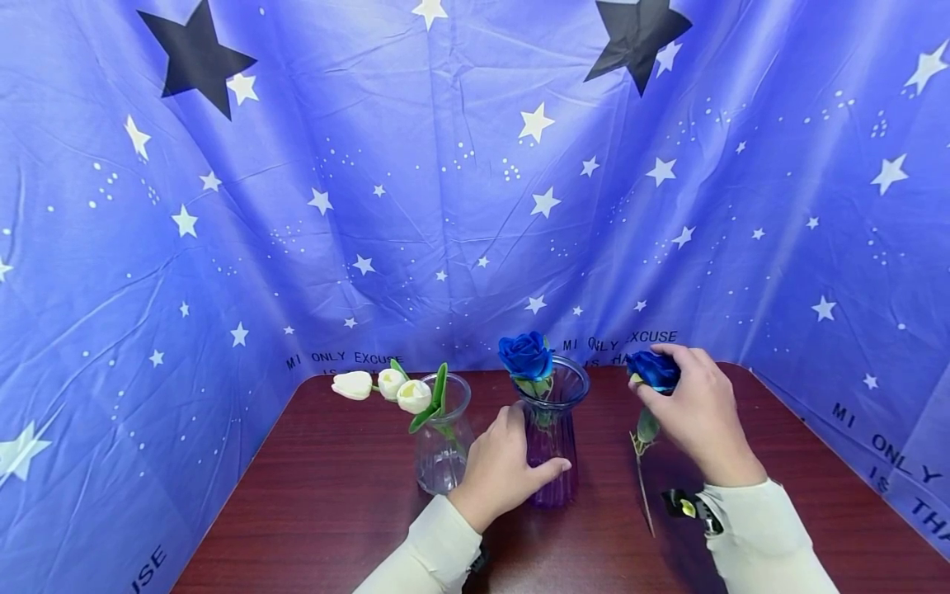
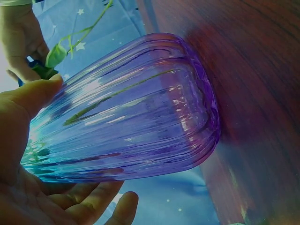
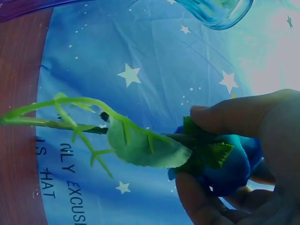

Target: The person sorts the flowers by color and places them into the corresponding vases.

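Observation:
My left hand grips a ribbed purple glass vase from its left side, thumb across the front and fingers behind. The vase stands upright on the table, and one blue rose leans out over its rim, its stem showing through the glass. Right of the vase, my right hand holds a second blue rose by its bloom, thumb and fingers around the petals. That rose's stem hangs down, with a green leaf below the bloom.
Left of the purple vase stands a clear glass vase holding white tulips, which lean far to the left. The dark red wooden table is enclosed by a blue star-patterned cloth at the back and sides.

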`<state>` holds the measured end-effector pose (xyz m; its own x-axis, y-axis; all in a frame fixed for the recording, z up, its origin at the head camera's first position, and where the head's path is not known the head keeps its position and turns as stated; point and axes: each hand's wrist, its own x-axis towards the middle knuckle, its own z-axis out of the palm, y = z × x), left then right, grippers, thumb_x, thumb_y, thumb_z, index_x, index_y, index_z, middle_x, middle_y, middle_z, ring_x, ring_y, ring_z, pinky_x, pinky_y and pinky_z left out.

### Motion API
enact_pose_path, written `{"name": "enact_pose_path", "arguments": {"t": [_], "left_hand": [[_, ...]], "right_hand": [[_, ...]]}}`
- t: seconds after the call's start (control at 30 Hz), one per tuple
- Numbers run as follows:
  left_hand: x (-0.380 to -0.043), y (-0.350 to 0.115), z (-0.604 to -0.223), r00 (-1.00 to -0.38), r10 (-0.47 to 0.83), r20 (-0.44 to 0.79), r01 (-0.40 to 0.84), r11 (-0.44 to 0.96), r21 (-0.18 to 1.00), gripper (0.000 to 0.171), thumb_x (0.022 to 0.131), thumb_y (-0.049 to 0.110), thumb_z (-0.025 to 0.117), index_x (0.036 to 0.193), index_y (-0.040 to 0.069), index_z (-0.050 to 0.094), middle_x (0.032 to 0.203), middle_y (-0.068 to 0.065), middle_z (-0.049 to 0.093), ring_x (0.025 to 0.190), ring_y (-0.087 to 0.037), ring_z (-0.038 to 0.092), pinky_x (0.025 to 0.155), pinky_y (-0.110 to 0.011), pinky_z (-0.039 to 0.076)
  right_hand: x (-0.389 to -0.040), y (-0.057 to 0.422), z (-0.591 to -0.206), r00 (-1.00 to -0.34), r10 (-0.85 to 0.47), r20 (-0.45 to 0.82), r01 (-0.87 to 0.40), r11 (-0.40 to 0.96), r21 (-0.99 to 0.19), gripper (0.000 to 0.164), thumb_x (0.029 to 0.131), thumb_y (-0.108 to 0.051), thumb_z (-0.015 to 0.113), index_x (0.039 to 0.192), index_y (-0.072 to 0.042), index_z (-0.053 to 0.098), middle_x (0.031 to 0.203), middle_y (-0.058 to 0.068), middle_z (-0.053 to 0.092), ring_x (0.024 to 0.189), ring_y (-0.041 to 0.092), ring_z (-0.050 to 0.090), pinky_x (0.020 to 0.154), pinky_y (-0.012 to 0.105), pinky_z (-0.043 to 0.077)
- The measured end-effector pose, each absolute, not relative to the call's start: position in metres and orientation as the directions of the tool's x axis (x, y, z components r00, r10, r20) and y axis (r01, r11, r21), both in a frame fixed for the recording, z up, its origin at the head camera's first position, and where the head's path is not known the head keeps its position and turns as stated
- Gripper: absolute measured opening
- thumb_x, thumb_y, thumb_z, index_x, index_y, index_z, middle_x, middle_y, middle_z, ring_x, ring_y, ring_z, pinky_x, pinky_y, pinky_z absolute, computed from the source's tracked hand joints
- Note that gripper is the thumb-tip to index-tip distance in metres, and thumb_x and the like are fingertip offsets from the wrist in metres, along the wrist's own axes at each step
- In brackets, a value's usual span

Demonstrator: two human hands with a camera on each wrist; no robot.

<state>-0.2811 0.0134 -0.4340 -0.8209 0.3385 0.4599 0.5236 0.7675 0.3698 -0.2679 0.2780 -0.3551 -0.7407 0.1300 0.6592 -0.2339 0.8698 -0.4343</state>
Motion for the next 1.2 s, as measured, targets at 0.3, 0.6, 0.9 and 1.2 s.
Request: {"name": "enact_pose_path", "arguments": {"t": [0.3,0.6,0.9,1.2], "left_hand": [[-0.282,0.014,-0.435,-0.819,0.336,0.465,0.527,0.761,0.377,0.092,0.081,0.068,0.076,0.145,0.007,0.049,0.118,-0.005,0.065,0.101,-0.022,0.071,0.082,-0.041,0.060],[-0.281,0.013,-0.434,-0.820,0.334,0.465,0.526,0.760,0.381,0.092,0.081,0.068,0.077,0.144,0.007,0.049,0.118,-0.005,0.065,0.102,-0.022,0.071,0.083,-0.042,0.060],[-0.281,0.014,-0.433,-0.821,0.338,0.459,0.526,0.760,0.382,0.091,0.082,0.068,0.076,0.145,0.007,0.049,0.117,-0.005,0.064,0.102,-0.021,0.070,0.084,-0.041,0.060],[-0.282,0.014,-0.434,-0.820,0.336,0.463,0.527,0.758,0.384,0.091,0.081,0.067,0.077,0.144,0.008,0.049,0.117,-0.004,0.065,0.101,-0.021,0.071,0.083,-0.041,0.060]], "right_hand": [[-0.263,0.274,-0.349,-0.669,0.184,0.720,-0.262,0.848,-0.460,0.058,0.076,-0.016,0.088,0.128,-0.001,0.066,0.115,0.028,0.061,0.105,0.044,0.056,0.085,0.056,0.039],[-0.260,0.273,-0.344,-0.623,0.207,0.755,-0.292,0.833,-0.470,0.059,0.073,-0.014,0.090,0.127,-0.004,0.068,0.115,0.028,0.062,0.106,0.044,0.057,0.083,0.056,0.038],[-0.253,0.272,-0.338,-0.600,0.232,0.766,-0.313,0.813,-0.491,0.070,0.070,-0.014,0.093,0.134,-0.003,0.065,0.126,0.030,0.061,0.115,0.048,0.056,0.087,0.059,0.037],[-0.246,0.270,-0.330,-0.583,0.279,0.763,-0.285,0.810,-0.513,0.072,0.072,-0.016,0.092,0.138,-0.010,0.064,0.119,0.022,0.070,0.094,0.038,0.064,0.077,0.040,0.039]]}}
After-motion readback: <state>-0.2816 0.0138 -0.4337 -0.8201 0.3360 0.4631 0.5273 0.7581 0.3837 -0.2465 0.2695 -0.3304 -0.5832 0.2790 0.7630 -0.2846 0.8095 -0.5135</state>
